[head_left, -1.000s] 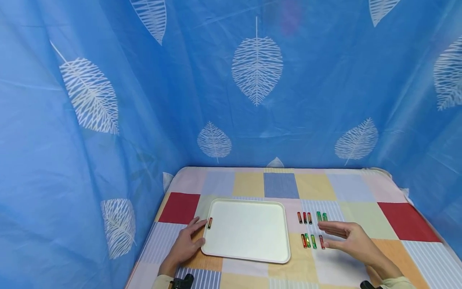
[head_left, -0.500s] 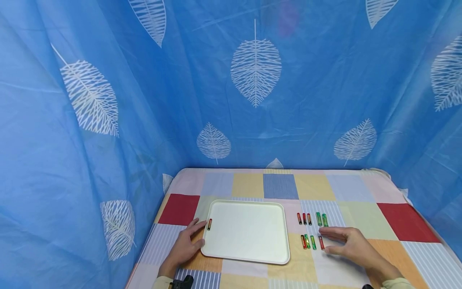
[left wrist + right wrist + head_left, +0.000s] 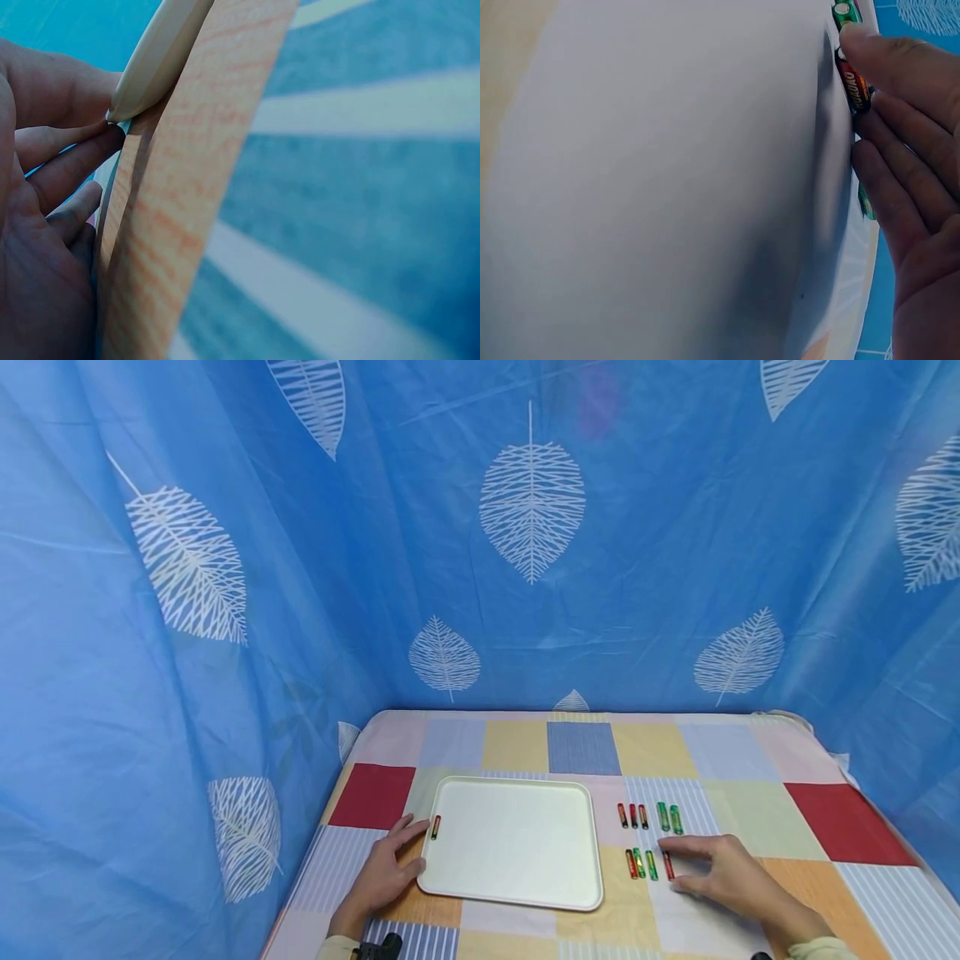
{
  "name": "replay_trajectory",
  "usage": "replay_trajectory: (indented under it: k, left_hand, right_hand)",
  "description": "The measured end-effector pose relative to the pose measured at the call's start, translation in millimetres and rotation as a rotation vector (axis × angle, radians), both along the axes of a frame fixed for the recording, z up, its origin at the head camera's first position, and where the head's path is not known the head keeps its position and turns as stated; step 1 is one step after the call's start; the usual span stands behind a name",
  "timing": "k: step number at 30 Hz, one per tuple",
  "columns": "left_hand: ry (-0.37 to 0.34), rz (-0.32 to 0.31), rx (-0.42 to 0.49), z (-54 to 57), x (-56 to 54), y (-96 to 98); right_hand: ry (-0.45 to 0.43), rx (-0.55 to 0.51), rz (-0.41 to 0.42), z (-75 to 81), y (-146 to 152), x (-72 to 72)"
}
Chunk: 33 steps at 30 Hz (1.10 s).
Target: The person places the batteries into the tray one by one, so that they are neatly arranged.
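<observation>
A cream rectangular tray (image 3: 517,843) lies on the table, with one red-and-black battery (image 3: 436,827) along its left side. My left hand (image 3: 386,868) rests against the tray's left rim, its thumb and fingertips touching the edge; the left wrist view shows the thumb right at the tray (image 3: 154,64). To the tray's right, my right hand (image 3: 723,868) pinches a red battery (image 3: 669,866) lengthwise. In the right wrist view the thumb is at one end of that battery (image 3: 853,82) and fingers at the other.
Close by lie more batteries in two rows. The far row has red ones (image 3: 633,816) and two green ones (image 3: 663,817); the near row has a red one (image 3: 632,863) and green ones (image 3: 651,865). A patchwork cloth (image 3: 517,927) covers the table; blue curtains (image 3: 637,527) surround it.
My right hand has come down and its fingers have closed in on the near-row red battery at the right end. My left hand has stayed at the tray rim.
</observation>
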State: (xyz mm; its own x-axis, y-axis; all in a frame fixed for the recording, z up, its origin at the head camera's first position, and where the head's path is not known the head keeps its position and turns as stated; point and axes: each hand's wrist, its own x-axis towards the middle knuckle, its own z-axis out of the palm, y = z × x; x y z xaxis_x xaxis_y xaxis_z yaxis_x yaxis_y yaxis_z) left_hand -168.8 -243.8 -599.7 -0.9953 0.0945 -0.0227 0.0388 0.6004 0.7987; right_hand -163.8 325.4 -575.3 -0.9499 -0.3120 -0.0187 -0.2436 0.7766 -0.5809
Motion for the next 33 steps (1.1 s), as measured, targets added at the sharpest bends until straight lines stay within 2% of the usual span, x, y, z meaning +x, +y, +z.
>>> replay_trajectory:
  k: [6,15,20,26,33]
  left_hand:
    - [0.002,0.005,-0.018,1.3,1.7,0.3]
    - [-0.006,0.003,-0.018,1.8,1.0,0.5]
    - [-0.003,-0.003,-0.026,2.4,1.3,-0.4]
    - [0.008,-0.008,-0.03,1.8,1.5,-1.3]
    - [-0.014,-0.008,-0.016,0.9,0.5,-1.0]
  right_hand:
    - [0.008,0.02,0.014,-1.0,-1,-2.1]
    - [-0.025,-0.007,-0.051,-0.6,-4,-1.7]
    - [-0.058,-0.104,-0.087,3.2,-4,-0.7]
    - [-0.094,-0.244,-0.083,11.1,-7,-1.9]
    - [-0.058,-0.304,-0.071,22.2,-20,-6.8]
